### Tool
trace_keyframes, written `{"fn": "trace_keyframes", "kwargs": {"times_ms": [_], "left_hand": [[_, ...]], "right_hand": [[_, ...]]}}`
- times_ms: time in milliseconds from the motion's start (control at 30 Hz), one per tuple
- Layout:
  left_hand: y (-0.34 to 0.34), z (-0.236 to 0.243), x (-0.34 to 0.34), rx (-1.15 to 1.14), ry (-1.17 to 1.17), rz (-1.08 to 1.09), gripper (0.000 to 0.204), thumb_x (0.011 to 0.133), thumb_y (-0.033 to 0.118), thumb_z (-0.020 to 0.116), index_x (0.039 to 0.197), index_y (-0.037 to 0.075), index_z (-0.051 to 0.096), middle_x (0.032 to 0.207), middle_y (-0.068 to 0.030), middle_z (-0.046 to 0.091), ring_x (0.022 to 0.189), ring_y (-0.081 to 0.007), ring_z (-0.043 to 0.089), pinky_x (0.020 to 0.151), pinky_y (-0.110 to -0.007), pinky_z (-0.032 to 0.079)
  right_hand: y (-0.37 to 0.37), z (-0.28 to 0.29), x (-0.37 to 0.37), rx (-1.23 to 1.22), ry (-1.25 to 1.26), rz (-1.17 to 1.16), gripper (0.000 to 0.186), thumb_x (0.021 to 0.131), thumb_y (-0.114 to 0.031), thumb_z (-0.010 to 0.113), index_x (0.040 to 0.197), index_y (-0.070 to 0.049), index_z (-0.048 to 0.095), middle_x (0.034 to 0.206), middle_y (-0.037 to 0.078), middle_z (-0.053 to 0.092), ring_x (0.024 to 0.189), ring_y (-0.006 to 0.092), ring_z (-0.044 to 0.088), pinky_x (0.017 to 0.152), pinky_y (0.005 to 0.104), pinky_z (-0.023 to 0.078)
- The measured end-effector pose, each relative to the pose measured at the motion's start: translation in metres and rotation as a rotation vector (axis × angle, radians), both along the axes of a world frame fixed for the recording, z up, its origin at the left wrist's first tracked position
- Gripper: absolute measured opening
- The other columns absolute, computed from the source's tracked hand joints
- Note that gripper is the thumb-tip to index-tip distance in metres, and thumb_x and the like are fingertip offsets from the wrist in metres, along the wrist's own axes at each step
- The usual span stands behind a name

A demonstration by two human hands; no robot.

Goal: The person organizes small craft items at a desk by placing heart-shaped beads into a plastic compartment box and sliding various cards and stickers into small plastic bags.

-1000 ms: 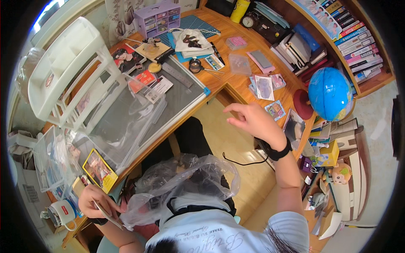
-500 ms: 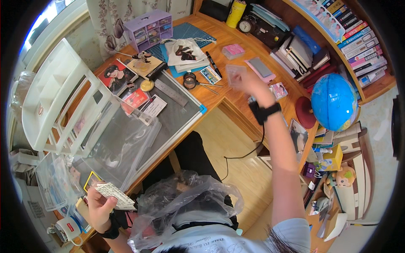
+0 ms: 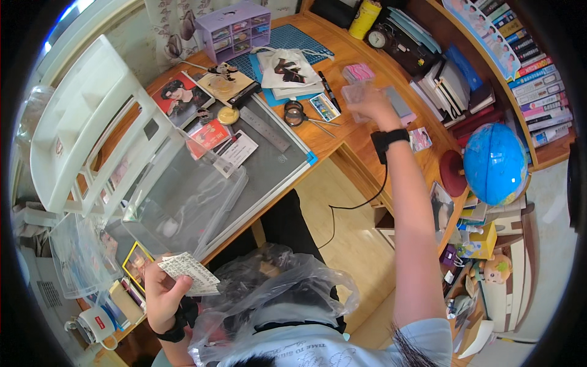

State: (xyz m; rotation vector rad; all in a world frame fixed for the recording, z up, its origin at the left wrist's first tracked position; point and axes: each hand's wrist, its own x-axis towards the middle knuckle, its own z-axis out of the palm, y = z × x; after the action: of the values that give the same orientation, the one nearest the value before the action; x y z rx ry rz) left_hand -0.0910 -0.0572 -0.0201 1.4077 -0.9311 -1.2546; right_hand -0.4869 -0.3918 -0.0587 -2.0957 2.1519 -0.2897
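My left hand [image 3: 164, 295], low at the left, is closed on a stack of small pale printed cards [image 3: 189, 273]. A crumpled clear plastic bag [image 3: 281, 278] lies beside it across my lap. My right hand [image 3: 377, 109] reaches onto the desk, fingers curled over a small clear plastic case [image 3: 352, 93]; part of the case is hidden under them. Just beyond are a pink item in a small case [image 3: 358, 71] and a grey-and-pink flat item [image 3: 399, 102]. Small cards [image 3: 420, 139] lie right of my wrist, near a black cable.
A white plastic rack [image 3: 85, 122] and clear bin [image 3: 183, 208] cover the left desk. A magnifier [image 3: 295, 113], purple drawer box [image 3: 235, 32] and cutting mat [image 3: 293, 37] sit farther back. At right are a globe [image 3: 494, 160] on the desk edge and a bookshelf [image 3: 541, 153].
My right hand has moved forward across the desk to the clear case. My left hand has risen and turned, showing the printed face of the cards.
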Motion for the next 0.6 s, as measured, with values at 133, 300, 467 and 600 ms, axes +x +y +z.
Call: {"fn": "trace_keyframes", "kwargs": {"times_ms": [133, 300, 467, 600], "left_hand": [[0.005, -0.016, 0.014, 0.046, 0.1, 0.006, 0.03, 0.079, -0.003, 0.057, 0.108, -0.003, 0.051, 0.096, -0.006, 0.061, 0.086, -0.0137, 0.057, 0.079, -0.026, 0.043], [0.003, -0.007, 0.005, -0.016, 0.207, -0.004, 0.03, 0.08, -0.001, 0.058, 0.11, -0.004, 0.052, 0.098, -0.0069, 0.062, 0.089, -0.0133, 0.058, 0.08, -0.026, 0.044], [0.017, -0.008, 0.006, -0.075, 0.137, 0.015, 0.031, 0.081, -0.001, 0.056, 0.111, -0.005, 0.052, 0.099, -0.0075, 0.062, 0.089, -0.0127, 0.059, 0.08, -0.026, 0.045], [0.03, -0.012, 0.007, -0.072, 0.159, 0.007, 0.03, 0.081, -0.001, 0.055, 0.111, -0.005, 0.052, 0.099, -0.0079, 0.063, 0.089, -0.0125, 0.059, 0.079, -0.026, 0.045]], "right_hand": [[0.04, 0.037, 0.037, -0.334, -0.1, 0.385, 0.085, 0.059, -0.025, 0.073, 0.13, -0.002, 0.032, 0.12, 0.026, 0.046, 0.114, 0.0409, 0.043, 0.095, 0.0429, 0.037], [0.135, 0.108, 0.099, -0.314, -0.175, 0.691, 0.087, 0.057, -0.017, 0.071, 0.133, -0.004, 0.03, 0.113, 0.02, 0.048, 0.107, 0.0371, 0.043, 0.095, 0.0418, 0.035], [0.196, 0.123, 0.129, -0.236, -0.183, 0.875, 0.086, 0.056, -0.014, 0.07, 0.133, -0.007, 0.032, 0.117, 0.016, 0.047, 0.107, 0.0347, 0.042, 0.094, 0.0415, 0.035], [0.236, 0.128, 0.133, -0.201, -0.142, 0.928, 0.091, 0.049, -0.011, 0.073, 0.132, -0.008, 0.033, 0.121, 0.012, 0.047, 0.108, 0.0327, 0.043, 0.094, 0.0407, 0.035]]}}
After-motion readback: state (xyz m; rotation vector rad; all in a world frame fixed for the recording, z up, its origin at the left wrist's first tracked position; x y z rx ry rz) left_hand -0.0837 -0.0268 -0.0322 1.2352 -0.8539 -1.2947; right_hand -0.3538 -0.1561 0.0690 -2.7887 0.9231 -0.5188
